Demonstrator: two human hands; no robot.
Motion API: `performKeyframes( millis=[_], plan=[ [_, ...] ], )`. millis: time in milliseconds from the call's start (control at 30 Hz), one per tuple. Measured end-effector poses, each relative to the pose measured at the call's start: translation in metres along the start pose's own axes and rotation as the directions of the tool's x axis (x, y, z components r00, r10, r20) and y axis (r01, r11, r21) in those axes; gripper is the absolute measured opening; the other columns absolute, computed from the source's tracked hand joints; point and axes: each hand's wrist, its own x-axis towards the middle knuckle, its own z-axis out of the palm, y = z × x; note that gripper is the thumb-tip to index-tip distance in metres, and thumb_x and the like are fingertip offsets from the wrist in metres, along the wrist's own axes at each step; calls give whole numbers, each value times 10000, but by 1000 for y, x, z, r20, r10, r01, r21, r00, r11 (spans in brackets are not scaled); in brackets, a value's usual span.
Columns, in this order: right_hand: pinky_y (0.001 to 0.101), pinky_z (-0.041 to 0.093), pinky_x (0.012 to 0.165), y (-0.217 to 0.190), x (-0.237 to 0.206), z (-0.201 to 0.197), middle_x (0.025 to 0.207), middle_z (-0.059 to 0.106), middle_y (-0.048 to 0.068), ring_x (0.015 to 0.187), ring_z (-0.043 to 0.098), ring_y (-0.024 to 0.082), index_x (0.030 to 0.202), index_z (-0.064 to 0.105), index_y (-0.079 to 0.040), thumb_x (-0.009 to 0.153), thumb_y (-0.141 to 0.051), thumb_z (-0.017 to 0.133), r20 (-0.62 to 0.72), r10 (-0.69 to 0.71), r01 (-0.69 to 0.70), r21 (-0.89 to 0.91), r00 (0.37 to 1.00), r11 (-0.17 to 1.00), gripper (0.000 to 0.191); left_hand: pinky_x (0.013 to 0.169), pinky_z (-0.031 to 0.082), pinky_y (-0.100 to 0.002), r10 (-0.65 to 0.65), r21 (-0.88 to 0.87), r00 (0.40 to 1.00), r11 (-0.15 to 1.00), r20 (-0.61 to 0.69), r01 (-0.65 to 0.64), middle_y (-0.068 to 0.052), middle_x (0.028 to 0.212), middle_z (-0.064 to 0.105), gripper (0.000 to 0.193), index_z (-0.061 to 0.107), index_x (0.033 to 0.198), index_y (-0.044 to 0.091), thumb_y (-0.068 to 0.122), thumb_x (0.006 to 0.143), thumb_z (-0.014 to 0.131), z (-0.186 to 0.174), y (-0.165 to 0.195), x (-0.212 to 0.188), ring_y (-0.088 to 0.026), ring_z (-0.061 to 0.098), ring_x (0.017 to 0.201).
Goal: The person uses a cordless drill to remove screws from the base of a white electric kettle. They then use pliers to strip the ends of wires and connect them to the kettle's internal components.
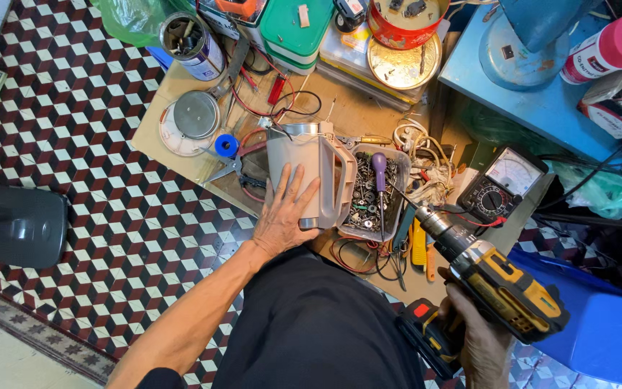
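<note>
Kettle (pixel 304 173) on cluttered workbench (pixel 181 155), checkered floor (pixel 88 130)

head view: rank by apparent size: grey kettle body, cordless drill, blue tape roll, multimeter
1. cordless drill, though it is nearer the camera, so unsure against the kettle
2. grey kettle body
3. multimeter
4. blue tape roll
</note>
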Motion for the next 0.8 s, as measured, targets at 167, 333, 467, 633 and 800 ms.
performKeyframes(
  millis=[167,333,467,633,800],
  plan=[
    [343,578,602,7,6,1,911,701,167,675,676,208,1155,650,43,850,9,737,29,-23,22,48,999,999,319,1198,212,-682,21,-36,1000,999,-18,-22,-169,1678,158,1106,348,1578,199,453,640,875,-2,-3,2,-397,75,1556],
    [338,562,586,2,7,12,980,733,184,673,668,204,1165,645,46,869,7,716,0,-20,20,48,1000,999,306,1196,205,-678,35,-38,999,999,9,-34,-167,1684,161,1058,349,1582,187,459,689,848,-7,-6,2,-384,64,1561],
    [326,563,583,-5,8,23,1007,734,205,668,666,196,1175,643,41,861,10,716,-10,-21,21,53,1000,998,324,1198,196,-684,48,-37,999,998,-11,-48,-162,1680,163,1036,357,1575,169,463,705,837,-9,-7,3,-380,56,1564],
    [315,551,561,-11,9,32,1037,745,227,640,653,191,1168,661,44,861,6,713,-2,-2,3,26,1000,1000,314,1207,171,-700,37,-39,999,999,-10,-37,-136,1683,197,1027,382,1572,179,439,688,834,-8,-9,3,-359,77,1568],
    [310,545,562,-12,10,37,1035,745,225,651,654,178,1159,657,43,855,4,721,-6,-18,18,17,1000,1000,313,1201,194,-708,46,-40,998,998,-49,-48,-143,1675,227,1014,401,1562,180,437,680,829,-4,-12,4,-364,94,1564]
  ],
)
